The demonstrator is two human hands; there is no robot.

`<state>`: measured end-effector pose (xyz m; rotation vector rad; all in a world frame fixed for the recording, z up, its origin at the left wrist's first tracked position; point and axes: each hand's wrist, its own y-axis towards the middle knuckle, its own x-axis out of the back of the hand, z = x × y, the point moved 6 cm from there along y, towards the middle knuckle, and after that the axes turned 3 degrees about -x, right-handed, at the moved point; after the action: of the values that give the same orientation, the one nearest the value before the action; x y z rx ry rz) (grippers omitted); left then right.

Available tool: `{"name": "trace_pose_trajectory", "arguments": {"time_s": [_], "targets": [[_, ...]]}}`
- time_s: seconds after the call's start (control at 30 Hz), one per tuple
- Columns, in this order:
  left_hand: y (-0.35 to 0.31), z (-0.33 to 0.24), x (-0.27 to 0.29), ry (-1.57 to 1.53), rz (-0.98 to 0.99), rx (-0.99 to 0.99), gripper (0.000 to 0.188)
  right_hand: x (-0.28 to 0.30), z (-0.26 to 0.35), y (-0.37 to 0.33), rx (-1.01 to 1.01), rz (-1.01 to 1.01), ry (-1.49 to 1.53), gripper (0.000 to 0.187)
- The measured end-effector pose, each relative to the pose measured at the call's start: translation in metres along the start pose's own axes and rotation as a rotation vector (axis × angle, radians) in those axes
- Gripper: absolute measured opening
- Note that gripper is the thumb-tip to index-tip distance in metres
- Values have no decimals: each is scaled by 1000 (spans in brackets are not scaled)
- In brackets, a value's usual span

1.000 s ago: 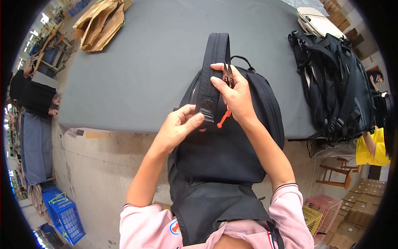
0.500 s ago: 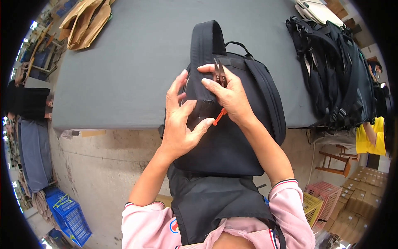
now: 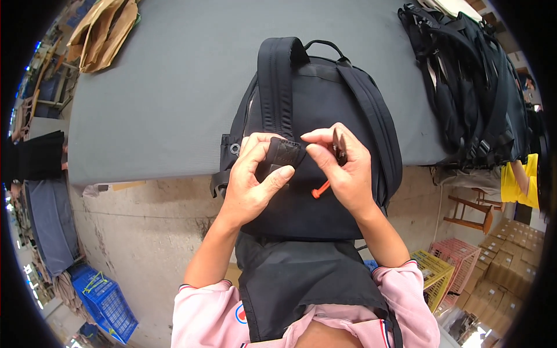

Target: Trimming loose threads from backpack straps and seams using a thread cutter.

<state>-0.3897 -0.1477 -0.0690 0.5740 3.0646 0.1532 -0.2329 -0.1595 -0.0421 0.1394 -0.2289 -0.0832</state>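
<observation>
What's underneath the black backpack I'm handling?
The grey table shows around the top of the black backpack, whose lower end reaches past the table's edge toward the black apron. Anything directly beneath is covered.

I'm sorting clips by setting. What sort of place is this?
Probably a bag workshop or factory: the right hand holds thread snips over a black backpack, more black bags lie on the table, and cardboard boxes stand stacked at right.

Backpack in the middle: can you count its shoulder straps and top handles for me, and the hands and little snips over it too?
Shoulder straps: 2
Top handle: 1
Left hand and right hand: 2
Thread snips: 1
Total: 6
</observation>
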Motion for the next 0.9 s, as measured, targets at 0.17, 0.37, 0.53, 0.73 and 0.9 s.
{"name": "trace_pose_trajectory", "arguments": {"time_s": [0.17,0.37,0.53,0.73,0.9], "targets": [[0,-1,-2,87,6,-78,30,-5,10,-2,46,-12,-153,16],[-1,-4,2,216,-14,-125,30,12,16,-14,162,-127,-355,35],[-1,-7,0,278,-36,-167,29,14,12,-26,164,-55,-481,36],[-1,-13,-4,375,5,-198,28,10,13,-27,274,-81,-681,37],[-3,-13,-8,329,-9,-167,28,9,11,-29,306,-109,-691,37]]}}
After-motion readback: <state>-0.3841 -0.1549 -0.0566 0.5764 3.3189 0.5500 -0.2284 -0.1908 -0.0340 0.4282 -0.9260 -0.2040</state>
